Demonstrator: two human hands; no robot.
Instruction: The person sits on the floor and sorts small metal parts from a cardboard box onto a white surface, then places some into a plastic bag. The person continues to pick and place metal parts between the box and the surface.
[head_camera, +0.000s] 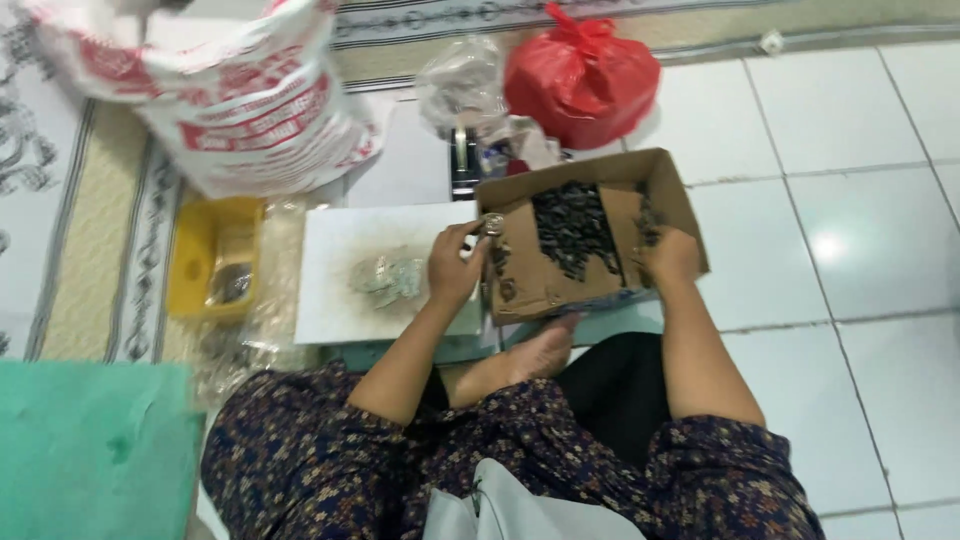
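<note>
I sit on the floor with a shallow cardboard box (520, 275) before me, holding a heap of small dark pieces (575, 230). My left hand (455, 265) is at the box's left edge, its fingertips pinching a small shiny round piece (493, 223). My right hand (667, 255) is inside the box at its right side, fingers curled over the dark pieces there; what it holds is hidden. Left of the box lies a white board (340, 300) with a small pile of greyish shiny pieces (390, 278) on it.
A yellow plastic tray (195, 260) sits left of the board. A large white printed sack (240, 100) stands at the back left, a red plastic bag (580, 75) and a clear bag (460, 85) behind the box. White floor tiles (860, 250) lie to the right, a green sheet (90, 450) at lower left.
</note>
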